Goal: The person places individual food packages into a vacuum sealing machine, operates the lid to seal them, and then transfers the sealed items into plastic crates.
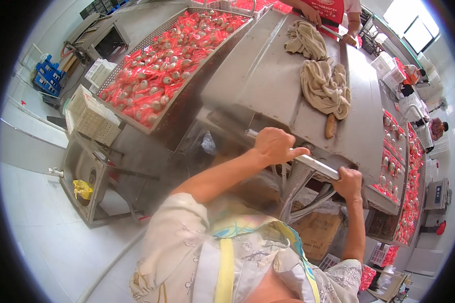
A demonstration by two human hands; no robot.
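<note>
Both of my hands grip a metal bar handle along the near side of a steel machine lid, which looks like that of a chamber vacuum sealer. My left hand closes over the bar, with its thumb along it. Farther right, my right hand is wrapped around the bar's other end. On the lid lie two crumpled beige cloths, a nearer cloth and a farther cloth. A brown wooden-looking handle sticks out from under the nearer one.
A perforated metal bin of red plastic packets stands left. More packets lie in rows on the machine's right side. Across the lid, a person in a red apron holds the far bar. A steel sink is at lower left.
</note>
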